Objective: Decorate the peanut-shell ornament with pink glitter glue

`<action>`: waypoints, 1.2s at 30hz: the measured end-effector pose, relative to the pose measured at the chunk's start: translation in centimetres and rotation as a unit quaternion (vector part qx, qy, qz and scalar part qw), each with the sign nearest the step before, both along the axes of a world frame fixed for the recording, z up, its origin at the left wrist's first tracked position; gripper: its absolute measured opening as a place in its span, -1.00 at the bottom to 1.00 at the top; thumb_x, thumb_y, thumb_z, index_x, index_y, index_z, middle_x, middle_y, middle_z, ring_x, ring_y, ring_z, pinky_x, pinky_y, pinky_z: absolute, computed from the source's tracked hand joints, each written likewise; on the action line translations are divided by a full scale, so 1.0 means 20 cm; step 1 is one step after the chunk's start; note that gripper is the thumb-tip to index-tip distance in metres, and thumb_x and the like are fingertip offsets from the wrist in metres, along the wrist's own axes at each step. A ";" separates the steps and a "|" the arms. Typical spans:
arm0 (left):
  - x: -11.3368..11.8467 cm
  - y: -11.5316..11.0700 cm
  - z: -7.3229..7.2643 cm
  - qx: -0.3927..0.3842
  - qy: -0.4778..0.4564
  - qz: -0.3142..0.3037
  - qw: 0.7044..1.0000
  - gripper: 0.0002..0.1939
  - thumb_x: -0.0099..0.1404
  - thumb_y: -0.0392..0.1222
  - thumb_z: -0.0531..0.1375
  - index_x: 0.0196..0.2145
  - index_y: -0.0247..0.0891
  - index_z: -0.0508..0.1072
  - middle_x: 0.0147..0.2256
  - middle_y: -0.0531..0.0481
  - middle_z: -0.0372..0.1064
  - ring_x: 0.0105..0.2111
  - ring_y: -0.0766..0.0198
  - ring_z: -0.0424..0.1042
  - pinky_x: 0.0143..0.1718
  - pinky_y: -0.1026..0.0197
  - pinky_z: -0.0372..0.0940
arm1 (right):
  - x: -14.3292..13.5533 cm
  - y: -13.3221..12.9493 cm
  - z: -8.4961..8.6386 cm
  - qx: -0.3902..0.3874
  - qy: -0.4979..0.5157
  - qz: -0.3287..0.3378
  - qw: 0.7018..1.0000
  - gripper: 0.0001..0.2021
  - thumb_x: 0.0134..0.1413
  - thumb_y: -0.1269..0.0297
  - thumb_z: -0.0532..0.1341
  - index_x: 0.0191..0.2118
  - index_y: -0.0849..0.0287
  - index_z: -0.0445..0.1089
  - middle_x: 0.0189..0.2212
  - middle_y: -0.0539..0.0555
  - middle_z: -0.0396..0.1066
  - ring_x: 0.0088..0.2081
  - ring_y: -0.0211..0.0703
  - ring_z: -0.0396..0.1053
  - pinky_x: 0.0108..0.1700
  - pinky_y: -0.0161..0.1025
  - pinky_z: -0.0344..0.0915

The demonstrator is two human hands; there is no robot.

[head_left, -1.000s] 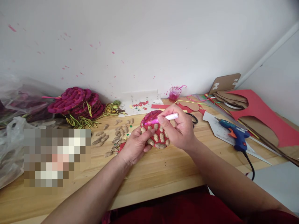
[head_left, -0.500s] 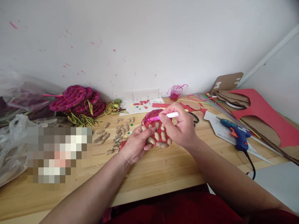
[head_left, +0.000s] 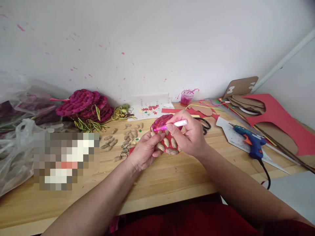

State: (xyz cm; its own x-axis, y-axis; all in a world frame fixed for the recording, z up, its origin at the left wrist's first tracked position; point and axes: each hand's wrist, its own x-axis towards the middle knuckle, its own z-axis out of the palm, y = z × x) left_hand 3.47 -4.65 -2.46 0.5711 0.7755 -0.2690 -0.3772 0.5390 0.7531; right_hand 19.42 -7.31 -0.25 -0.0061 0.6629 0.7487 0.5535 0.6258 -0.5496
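Note:
My left hand (head_left: pixel 147 149) grips the left edge of a red card covered with peanuts (head_left: pixel 166 142), holding it above the table. The peanuts along its far side are coloured magenta; those on the near side are plain tan. Closed round a white paintbrush (head_left: pixel 180 123) with a magenta front end, my right hand (head_left: pixel 188 134) brings the tip onto peanuts at the card's upper left. Part of the card is hidden behind my right hand. Loose peanuts (head_left: pixel 130 134) lie on the table left of my left hand.
A stack of magenta peanut discs (head_left: pixel 85 105) with yarn stands back left, near plastic bags (head_left: pixel 19 147). A cup of magenta paint (head_left: pixel 186 97) is at the wall. To the right lie black-handled scissors (head_left: pixel 206 124), a blue glue gun (head_left: pixel 253 144) and cut red card (head_left: pixel 275 114).
The brush tip has shifted slightly left and towards me, onto a peanut by the card's left edge. The card is tilted a little differently in my left hand. The view has moved slightly.

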 end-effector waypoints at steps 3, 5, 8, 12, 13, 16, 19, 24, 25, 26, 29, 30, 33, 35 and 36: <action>0.00 0.00 0.00 0.000 -0.003 0.001 1.000 -0.62 0.02 -0.15 0.51 -0.45 -0.31 0.38 -0.60 0.20 0.17 -0.68 0.56 0.03 -0.75 0.49 -0.15 | 0.01 0.01 -0.01 0.005 0.006 -0.022 1.000 -0.93 0.26 0.29 0.26 -0.27 0.09 0.36 -0.36 0.01 0.47 -0.32 -0.18 0.42 -0.24 -0.16 0.31; -0.01 0.00 -0.01 0.003 -0.003 0.000 1.000 -0.61 0.01 -0.16 0.51 -0.46 -0.30 0.36 -0.60 0.20 0.16 -0.68 0.56 0.02 -0.75 0.48 -0.15 | 0.02 0.02 -0.02 0.009 0.013 -0.028 0.999 -0.92 0.26 0.28 0.27 -0.26 0.08 0.35 -0.35 0.01 0.48 -0.32 -0.17 0.42 -0.24 -0.16 0.31; -0.01 0.00 -0.01 0.012 -0.001 -0.010 1.000 -0.62 0.02 -0.16 0.51 -0.44 -0.29 0.36 -0.59 0.20 0.18 -0.68 0.57 0.02 -0.75 0.48 -0.15 | 0.03 0.03 -0.02 0.017 0.018 -0.031 0.999 -0.92 0.26 0.27 0.26 -0.25 0.08 0.34 -0.34 0.01 0.50 -0.31 -0.17 0.43 -0.22 -0.15 0.32; -0.01 0.00 -0.01 0.022 -0.003 -0.018 1.000 -0.63 0.02 -0.16 0.51 -0.41 -0.30 0.39 -0.58 0.19 0.19 -0.68 0.56 0.03 -0.74 0.48 -0.16 | 0.03 0.04 -0.02 0.023 0.027 -0.028 0.999 -0.93 0.27 0.28 0.26 -0.24 0.08 0.35 -0.33 0.01 0.50 -0.29 -0.16 0.43 -0.21 -0.14 0.33; -0.01 0.00 -0.01 0.022 -0.003 -0.018 1.000 -0.63 0.02 -0.16 0.51 -0.42 -0.30 0.39 -0.58 0.19 0.19 -0.68 0.56 0.03 -0.75 0.48 -0.16 | 0.03 0.03 -0.02 0.023 0.030 -0.025 0.999 -0.94 0.27 0.28 0.26 -0.23 0.08 0.35 -0.32 0.02 0.50 -0.29 -0.16 0.44 -0.21 -0.14 0.34; -0.01 0.00 0.00 0.017 -0.002 -0.014 1.000 -0.62 0.01 -0.16 0.52 -0.43 -0.29 0.38 -0.59 0.20 0.18 -0.68 0.56 0.02 -0.75 0.48 -0.16 | 0.03 0.02 -0.02 0.022 0.039 -0.009 0.999 -0.94 0.27 0.29 0.26 -0.24 0.08 0.36 -0.33 0.01 0.49 -0.30 -0.17 0.43 -0.22 -0.15 0.34; -0.01 0.00 0.00 0.016 0.000 -0.010 1.000 -0.61 0.01 -0.16 0.51 -0.45 -0.28 0.35 -0.61 0.21 0.18 -0.69 0.56 0.02 -0.75 0.48 -0.17 | 0.02 0.01 -0.01 0.016 0.038 0.004 0.999 -0.95 0.26 0.30 0.26 -0.24 0.08 0.38 -0.35 0.01 0.46 -0.32 -0.18 0.42 -0.23 -0.16 0.34; -0.01 0.00 0.01 0.032 0.015 -0.024 0.999 -0.59 0.00 -0.14 0.51 -0.48 -0.27 0.32 -0.63 0.23 0.14 -0.70 0.56 0.01 -0.75 0.48 -0.17 | 0.02 0.01 0.00 0.031 0.035 -0.002 0.999 -0.97 0.27 0.32 0.25 -0.24 0.08 0.38 -0.34 0.01 0.47 -0.30 -0.17 0.43 -0.21 -0.16 0.35; -0.01 -0.01 0.01 0.036 0.018 -0.027 0.999 -0.59 0.00 -0.14 0.51 -0.48 -0.27 0.32 -0.64 0.23 0.15 -0.70 0.56 0.02 -0.75 0.48 -0.16 | 0.03 0.01 0.01 0.031 0.034 -0.005 0.999 -0.97 0.27 0.32 0.25 -0.23 0.08 0.38 -0.34 0.01 0.48 -0.29 -0.17 0.44 -0.21 -0.15 0.36; -0.01 -0.01 0.01 0.040 0.020 -0.028 0.999 -0.58 0.00 -0.13 0.51 -0.47 -0.27 0.32 -0.64 0.23 0.16 -0.70 0.55 0.03 -0.75 0.48 -0.15 | 0.03 0.01 0.01 0.033 0.032 -0.008 0.999 -0.97 0.26 0.32 0.25 -0.23 0.08 0.38 -0.33 0.01 0.48 -0.29 -0.16 0.44 -0.20 -0.15 0.36; -0.01 -0.01 0.01 0.048 0.026 -0.026 0.998 -0.58 0.00 -0.13 0.51 -0.46 -0.27 0.32 -0.63 0.23 0.18 -0.70 0.55 0.04 -0.76 0.48 -0.14 | 0.03 0.01 0.02 0.039 0.019 -0.015 0.999 -0.97 0.26 0.33 0.25 -0.24 0.08 0.38 -0.34 0.01 0.49 -0.29 -0.16 0.44 -0.18 -0.14 0.36; -0.01 0.00 0.01 0.050 0.028 -0.025 0.998 -0.58 0.01 -0.12 0.51 -0.46 -0.27 0.32 -0.63 0.23 0.18 -0.70 0.55 0.04 -0.75 0.48 -0.13 | 0.03 0.00 0.02 0.040 0.017 -0.015 0.999 -0.96 0.26 0.33 0.26 -0.25 0.08 0.38 -0.35 0.01 0.49 -0.30 -0.16 0.44 -0.18 -0.14 0.36; -0.01 0.00 0.01 0.056 0.034 -0.018 0.998 -0.57 0.01 -0.09 0.51 -0.46 -0.28 0.33 -0.62 0.21 0.20 -0.70 0.56 0.04 -0.75 0.48 -0.13 | 0.02 -0.01 0.03 0.033 0.013 -0.001 0.999 -0.96 0.26 0.32 0.26 -0.26 0.08 0.39 -0.38 0.01 0.48 -0.33 -0.15 0.43 -0.20 -0.13 0.37; -0.02 0.01 0.01 0.059 0.040 -0.014 0.997 -0.57 0.01 -0.05 0.51 -0.45 -0.28 0.34 -0.61 0.20 0.23 -0.69 0.56 0.04 -0.75 0.48 -0.13 | 0.01 -0.02 0.04 0.027 0.007 0.008 1.000 -0.96 0.25 0.30 0.26 -0.27 0.07 0.40 -0.39 0.02 0.48 -0.33 -0.12 0.43 -0.22 -0.12 0.38; -0.02 0.01 0.01 0.060 0.041 -0.014 0.997 -0.57 0.01 -0.04 0.51 -0.44 -0.29 0.35 -0.61 0.19 0.23 -0.69 0.56 0.04 -0.75 0.47 -0.14 | 0.00 -0.03 0.04 0.027 0.005 0.010 1.000 -0.96 0.25 0.29 0.27 -0.27 0.07 0.41 -0.40 0.03 0.48 -0.32 -0.11 0.43 -0.22 -0.11 0.38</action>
State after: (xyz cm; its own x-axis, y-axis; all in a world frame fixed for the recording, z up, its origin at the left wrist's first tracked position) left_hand 3.13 -4.51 -2.25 0.5730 0.7886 -0.2232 -0.2968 0.4535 0.8404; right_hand 19.44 -7.85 0.59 -0.0121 0.6207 0.7840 0.5348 0.6665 -0.5194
